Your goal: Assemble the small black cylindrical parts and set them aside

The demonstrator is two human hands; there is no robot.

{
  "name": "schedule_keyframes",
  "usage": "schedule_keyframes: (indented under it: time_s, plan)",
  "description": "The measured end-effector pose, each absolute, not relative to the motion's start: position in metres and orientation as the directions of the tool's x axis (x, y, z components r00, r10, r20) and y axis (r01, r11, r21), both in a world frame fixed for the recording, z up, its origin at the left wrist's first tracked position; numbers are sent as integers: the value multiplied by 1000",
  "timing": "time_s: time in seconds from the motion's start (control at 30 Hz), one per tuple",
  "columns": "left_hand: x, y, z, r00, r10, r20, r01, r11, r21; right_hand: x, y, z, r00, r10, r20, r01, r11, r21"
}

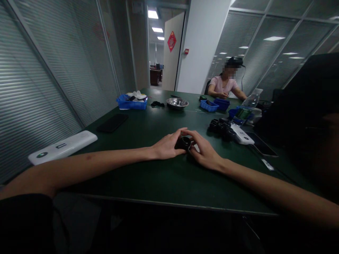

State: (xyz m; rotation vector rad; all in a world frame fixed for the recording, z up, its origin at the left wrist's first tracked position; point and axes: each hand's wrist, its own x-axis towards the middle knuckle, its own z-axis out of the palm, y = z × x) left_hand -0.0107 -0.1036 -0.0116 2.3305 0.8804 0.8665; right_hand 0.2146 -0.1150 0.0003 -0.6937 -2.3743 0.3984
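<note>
Over the middle of the table, my left hand (167, 145) is closed around a small black hollow fitting (182, 143), with a round opening facing up. From the right, my right hand (203, 148) meets it with bent fingers on the fitting's side, the fingertips of both hands touching above it. Part of the fitting is covered by my fingers. To the right sits a pile of several similar black fittings (221, 128), beside a white power bank (241, 134).
On the green table (159, 187), a long white device (63, 146) and a dark phone (112, 122) lie left. Farther back are a blue basket (132, 103), a metal bowl (177, 103) and small blue bins (209, 106). A bottle (247, 106) leans right; a seated person (224, 84) is beyond.
</note>
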Motion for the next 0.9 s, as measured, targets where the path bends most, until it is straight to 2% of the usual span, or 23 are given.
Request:
schedule_keyframes:
  time_s: [0.3, 0.9]
  plan:
    - [-11, -104, -12, 594, 719, 360, 379, -646, 663, 216, -115, 0, -669, 564, 484, 362, 816, -450]
    - [-10, -104, -11, 591, 714, 376, 383, -658, 648, 215, -115, 0, -665, 566, 488, 365, 816, -449]
